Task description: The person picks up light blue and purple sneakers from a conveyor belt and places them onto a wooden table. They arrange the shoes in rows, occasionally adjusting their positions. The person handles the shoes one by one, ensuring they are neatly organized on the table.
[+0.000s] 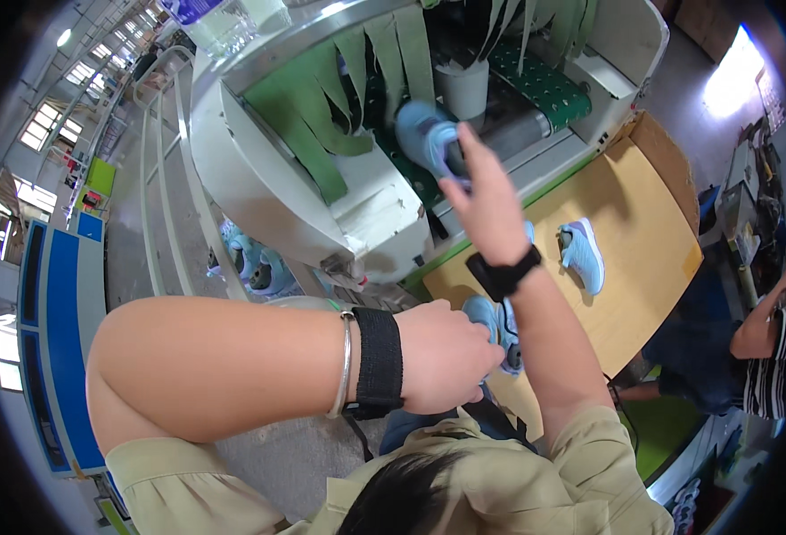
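Note:
My right hand (489,201) reaches forward to the machine's opening. Its thumb and fingers grip a light blue sneaker (427,141) by the heel end; the sneaker is blurred and sits over the green dotted belt. My left hand (451,355) is closed low over the near edge of the table, its fingers curled down and partly hidden. Right against those fingertips are two light blue sneakers (509,334), so whether the hand grips one cannot be told. Another light blue sneaker (582,257) lies on the tan table (625,294), right of my right wrist.
A white machine (268,169) with green strip curtains (348,80) stands ahead, a white cup-shaped container (462,89) in its opening. More blue sneakers (264,267) are beside a pale metal rail (157,196) at left. Another person (758,348) works at right.

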Demonstrator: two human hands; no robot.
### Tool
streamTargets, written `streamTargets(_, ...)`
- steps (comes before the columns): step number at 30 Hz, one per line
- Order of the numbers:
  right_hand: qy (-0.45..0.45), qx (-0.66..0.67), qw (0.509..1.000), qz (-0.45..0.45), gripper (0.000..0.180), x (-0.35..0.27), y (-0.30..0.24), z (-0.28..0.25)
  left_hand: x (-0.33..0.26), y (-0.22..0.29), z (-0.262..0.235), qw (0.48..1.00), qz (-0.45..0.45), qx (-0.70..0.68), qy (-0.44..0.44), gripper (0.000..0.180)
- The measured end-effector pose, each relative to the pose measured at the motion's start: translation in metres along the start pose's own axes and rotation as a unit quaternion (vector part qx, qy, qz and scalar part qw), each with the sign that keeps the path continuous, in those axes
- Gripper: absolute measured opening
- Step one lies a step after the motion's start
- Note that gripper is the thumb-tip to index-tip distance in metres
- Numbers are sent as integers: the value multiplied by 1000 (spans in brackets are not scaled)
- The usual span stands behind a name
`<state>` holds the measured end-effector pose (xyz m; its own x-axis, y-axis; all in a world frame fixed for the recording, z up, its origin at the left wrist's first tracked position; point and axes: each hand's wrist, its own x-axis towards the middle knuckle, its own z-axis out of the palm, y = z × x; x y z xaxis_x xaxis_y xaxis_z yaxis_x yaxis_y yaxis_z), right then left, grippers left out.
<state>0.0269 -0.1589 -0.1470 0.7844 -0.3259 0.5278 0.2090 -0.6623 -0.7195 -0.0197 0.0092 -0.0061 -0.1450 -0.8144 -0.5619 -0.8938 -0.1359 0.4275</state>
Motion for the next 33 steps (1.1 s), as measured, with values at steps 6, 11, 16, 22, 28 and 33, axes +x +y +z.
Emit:
streamTargets(6, -3, 176, 978, 112, 87, -19, -2, -32, -5, -7, 8, 1000, 14, -22, 16, 42)
streamTargets(11, -5, -33, 975, 220, 51, -154, 65, -109, -10, 5, 3, 999, 36, -5, 29, 37)
streamTargets(16, -64, -111, 954, 270, 74, -304, 74, -109, -5, 4, 3, 998, 54, -16, 36, 36)
streamTargets(22, 95, 143, 884, 434, 74, -269, 89, -127, -3, -1, 6, 999, 30, -12, 5, 38)
streamTargets(28, 166, 109, 968, 150, 60, -77, 71, -158, 0, 3, 2, 999, 27, -26, -28, 39)
streamTargets(33, 99, -58, 993, 14, 64, 94, 108, -123, 1, -1, 0, 998, 16, -39, -48, 40)
